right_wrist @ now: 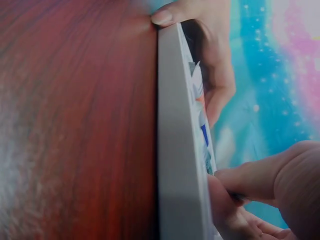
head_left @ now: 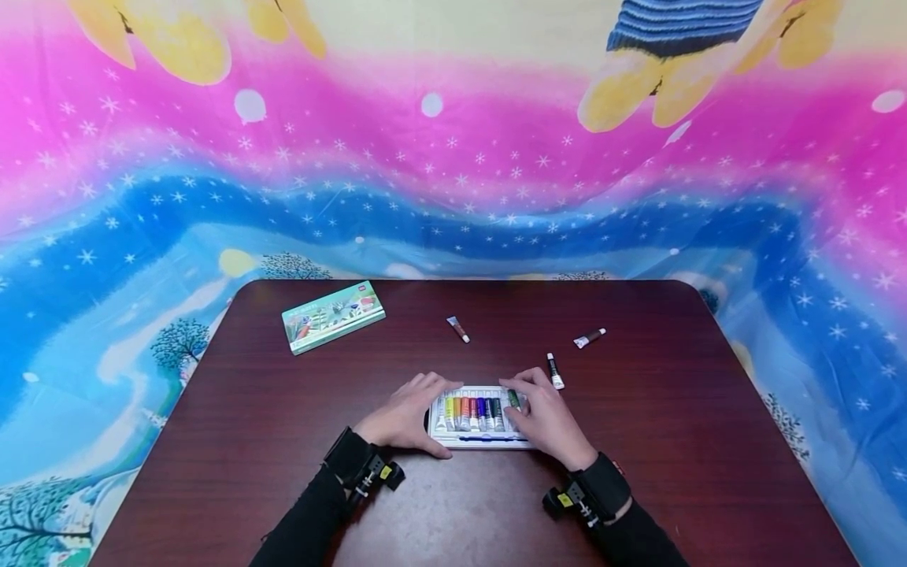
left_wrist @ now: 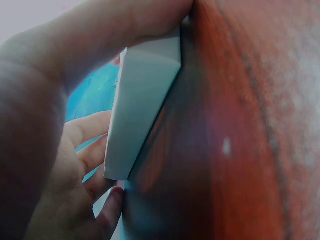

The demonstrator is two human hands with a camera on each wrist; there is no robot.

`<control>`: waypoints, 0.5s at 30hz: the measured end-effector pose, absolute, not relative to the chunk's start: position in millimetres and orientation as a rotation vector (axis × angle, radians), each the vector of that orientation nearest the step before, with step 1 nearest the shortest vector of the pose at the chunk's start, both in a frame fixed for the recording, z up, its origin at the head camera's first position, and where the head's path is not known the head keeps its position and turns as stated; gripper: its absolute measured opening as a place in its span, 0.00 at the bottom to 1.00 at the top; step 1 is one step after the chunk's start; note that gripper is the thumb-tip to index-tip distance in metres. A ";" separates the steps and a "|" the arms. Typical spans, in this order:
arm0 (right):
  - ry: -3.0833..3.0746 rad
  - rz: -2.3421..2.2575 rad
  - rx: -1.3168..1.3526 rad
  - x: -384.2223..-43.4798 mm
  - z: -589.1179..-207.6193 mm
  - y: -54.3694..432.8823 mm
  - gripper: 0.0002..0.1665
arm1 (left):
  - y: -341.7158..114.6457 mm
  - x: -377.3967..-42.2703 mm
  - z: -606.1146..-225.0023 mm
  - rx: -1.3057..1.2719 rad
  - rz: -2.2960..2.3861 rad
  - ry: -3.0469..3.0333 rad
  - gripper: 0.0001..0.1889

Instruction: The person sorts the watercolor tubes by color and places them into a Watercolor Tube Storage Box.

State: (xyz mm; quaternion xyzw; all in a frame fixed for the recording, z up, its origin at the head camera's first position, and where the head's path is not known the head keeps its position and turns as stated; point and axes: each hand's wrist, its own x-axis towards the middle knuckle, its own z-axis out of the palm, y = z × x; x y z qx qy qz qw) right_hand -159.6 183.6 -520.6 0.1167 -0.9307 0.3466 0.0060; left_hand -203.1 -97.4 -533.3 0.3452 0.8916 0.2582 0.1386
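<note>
A white tray of paint tubes [head_left: 482,445] lies flat on the table in front of me, with several coloured tubes in a row and a thin dark-blue brush along its near side. My left hand [head_left: 407,413] grips the tray's left end, thumb at the near edge and fingers at the far edge. Over the right end, my right hand [head_left: 549,413] pinches a green paint tube [head_left: 513,399] beside the row. In the right wrist view, thumb and finger meet just above the tray wall [right_wrist: 180,140]; the tube itself is mostly hidden there.
Beyond the tray lie a brown-red paint tube [head_left: 458,329], a dark brown tube [head_left: 590,339] and a black tube [head_left: 555,372], the last close to my right hand. A green cardboard box [head_left: 333,317] sits at the back left. Printed cloth [head_left: 453,181] hangs behind the table.
</note>
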 end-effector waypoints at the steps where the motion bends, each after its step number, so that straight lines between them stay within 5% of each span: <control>1: -2.917 1.083 0.357 -159.3 -519.6 183.0 0.26 | -97.6 -203.2 -533.0 0.999 0.744 2.579 0.57; 15: -2.890 1.055 0.263 -152.5 -518.3 170.0 0.23 | -97.2 -203.2 -534.8 1.013 0.765 2.582 0.57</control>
